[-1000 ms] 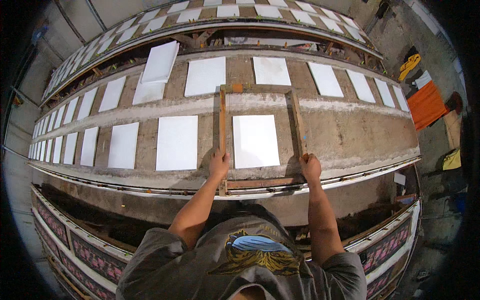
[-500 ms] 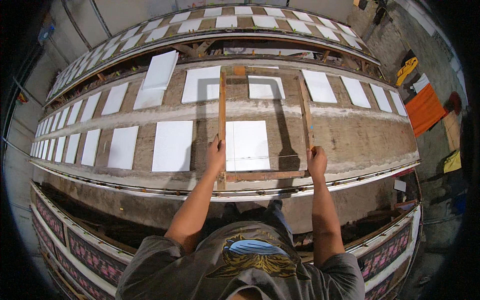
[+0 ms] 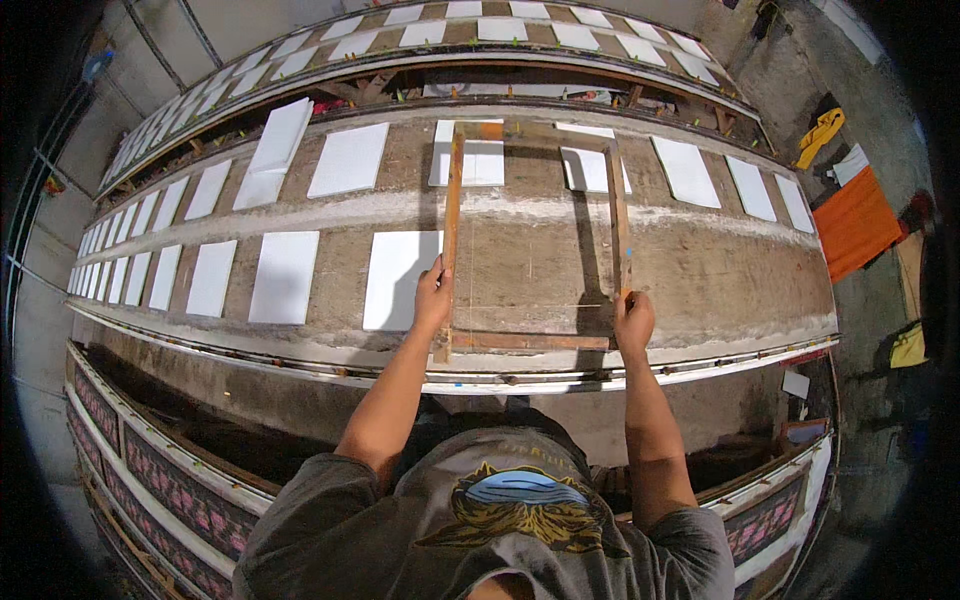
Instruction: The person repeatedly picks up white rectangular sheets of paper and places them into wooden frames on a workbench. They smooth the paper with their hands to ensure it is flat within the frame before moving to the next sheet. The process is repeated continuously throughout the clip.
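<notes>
A rectangular wooden frame (image 3: 453,205) is in both my hands, held over a long brown table (image 3: 740,265). My left hand (image 3: 433,297) is closed round its left bar near the bottom corner. On the opposite bar my right hand (image 3: 633,320) is closed at about the same height. Thin lines cross the frame's inside, and I see the table through it. Left of the frame, partly in shadow, lies a white rectangular sheet (image 3: 390,285) in the near row. Behind the frame's far part, two white sheets of the far row show, one of them (image 3: 480,165) crossed by shadow.
Two rows of white sheets run leftward along the table. A thicker white stack (image 3: 280,135) rests tilted at the far edge. Another table with sheets (image 3: 500,28) stands beyond. Behind me is a rack with pink-and-black panels (image 3: 185,485). Orange cloth (image 3: 858,225) hangs at right.
I have moved right along the table with the frame. The near-row sheet that showed through the frame is now left of it. Both hands keep their hold.
</notes>
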A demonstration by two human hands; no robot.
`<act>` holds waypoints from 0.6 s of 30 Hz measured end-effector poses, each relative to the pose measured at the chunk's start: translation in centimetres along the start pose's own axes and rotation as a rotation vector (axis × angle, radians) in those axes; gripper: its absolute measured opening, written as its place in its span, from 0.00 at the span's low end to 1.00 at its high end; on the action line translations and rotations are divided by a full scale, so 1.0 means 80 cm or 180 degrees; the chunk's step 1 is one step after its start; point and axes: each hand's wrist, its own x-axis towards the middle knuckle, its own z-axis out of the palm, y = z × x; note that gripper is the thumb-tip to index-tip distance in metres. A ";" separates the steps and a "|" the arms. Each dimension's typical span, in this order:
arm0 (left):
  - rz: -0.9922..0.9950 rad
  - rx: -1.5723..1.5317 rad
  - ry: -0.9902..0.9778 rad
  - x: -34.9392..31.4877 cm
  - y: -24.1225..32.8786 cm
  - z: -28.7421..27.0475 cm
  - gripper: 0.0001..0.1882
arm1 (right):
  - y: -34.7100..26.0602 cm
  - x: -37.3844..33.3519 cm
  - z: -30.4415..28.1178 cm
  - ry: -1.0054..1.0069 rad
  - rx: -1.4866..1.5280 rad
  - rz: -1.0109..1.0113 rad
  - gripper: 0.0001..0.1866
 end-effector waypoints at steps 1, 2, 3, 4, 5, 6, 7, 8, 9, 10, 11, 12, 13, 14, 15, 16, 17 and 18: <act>0.0396 0.0197 0.0158 -0.012 0.005 0.011 0.25 | 0.014 0.001 -0.001 -0.0032 -0.0029 -0.0029 0.14; 0.0423 0.0180 0.0187 -0.013 -0.002 0.026 0.25 | 0.027 0.001 -0.003 0.0039 0.0010 -0.0017 0.14; 0.0413 0.0192 0.0223 -0.021 -0.007 0.033 0.25 | 0.029 -0.006 -0.004 0.0066 0.0063 0.0005 0.14; 0.0402 0.0204 0.0257 -0.029 -0.012 0.038 0.25 | 0.032 -0.011 -0.005 0.0092 0.0113 0.0031 0.14; 0.0295 0.0212 0.0202 -0.034 -0.017 0.044 0.25 | 0.037 -0.010 -0.004 -0.0014 0.0093 0.0096 0.14; 0.0234 0.0172 0.0119 -0.037 -0.022 0.051 0.25 | 0.046 -0.010 -0.006 -0.0124 0.0051 0.0179 0.14; 0.0179 0.0122 0.0062 -0.036 -0.030 0.056 0.25 | 0.052 -0.009 -0.005 -0.0231 0.0016 0.0236 0.14; 0.0124 0.0073 0.0005 -0.040 -0.039 0.060 0.25 | 0.058 -0.014 -0.006 -0.0249 0.0060 0.0252 0.14; 0.0259 0.0057 0.0104 -0.040 -0.053 0.065 0.26 | 0.061 -0.014 -0.005 -0.0237 0.0120 0.0248 0.15; 0.0396 0.0036 0.0193 -0.041 -0.063 0.072 0.26 | 0.065 -0.013 -0.005 -0.0221 0.0170 0.0248 0.15; 0.0386 0.0029 0.0222 -0.044 -0.072 0.077 0.26 | 0.069 -0.012 -0.004 -0.0089 0.0153 0.0072 0.15; 0.0367 0.0023 0.0235 -0.048 -0.074 0.082 0.26 | 0.075 -0.013 -0.004 -0.0100 0.0148 0.0040 0.15; 0.0200 0.0031 0.0151 -0.058 -0.057 0.086 0.26 | 0.085 -0.017 -0.005 -0.0104 0.0129 0.0038 0.15; 0.0010 0.0033 0.0068 -0.066 -0.040 0.091 0.26 | 0.094 -0.021 -0.006 -0.0107 0.0110 0.0039 0.15; -0.0179 0.0048 -0.0002 -0.076 -0.017 0.091 0.27 | 0.101 -0.023 -0.007 -0.0120 0.0125 0.0060 0.15; -0.0389 0.0050 -0.0059 -0.082 0.008 0.092 0.27 | 0.106 -0.021 -0.009 -0.0131 0.0143 0.0070 0.15; -0.0622 0.0018 -0.0115 -0.087 0.017 0.092 0.27 | 0.106 -0.018 -0.013 -0.0157 0.0128 0.0059 0.15; -0.0488 0.0101 -0.0062 -0.087 0.013 0.096 0.27 | 0.107 -0.015 -0.016 -0.0172 0.0084 0.0055 0.15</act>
